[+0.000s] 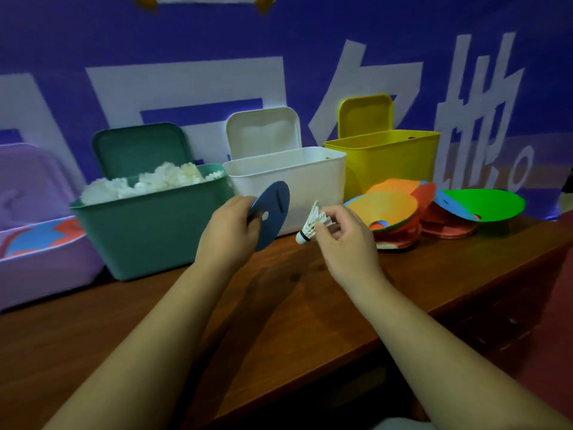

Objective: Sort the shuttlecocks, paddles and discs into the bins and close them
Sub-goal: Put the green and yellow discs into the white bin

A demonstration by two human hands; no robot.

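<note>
Above the wooden tabletop [279, 299], in front of a row of open bins, two bare hands are held up. A dark blue disc [271, 214] is pinched at its lower left edge by the left hand [229, 231], thumb over the near face; the disc is tilted and held just before the white bin [288, 181]. A white shuttlecock [311, 225] is gripped by its feathers between the fingertips of the right hand [344, 234], with the cork end pointed down and to the left, clear of the tabletop.

Four bins are lined up against the blue banner [279, 57], each with its lid raised at the back. At the far left, a purple bin [40, 262] is seen with coloured discs inside. Next to it, the green bin [148, 231] is piled above its rim with white shuttlecocks [139, 183]. The contents of the white bin and of the yellow bin [387, 159] cannot be made out.

To the right, on the tabletop in front of the yellow bin, a loose heap of discs [387, 206] in orange, red, blue and green is spread over red paddles [446, 225], which are largely covered.
</note>
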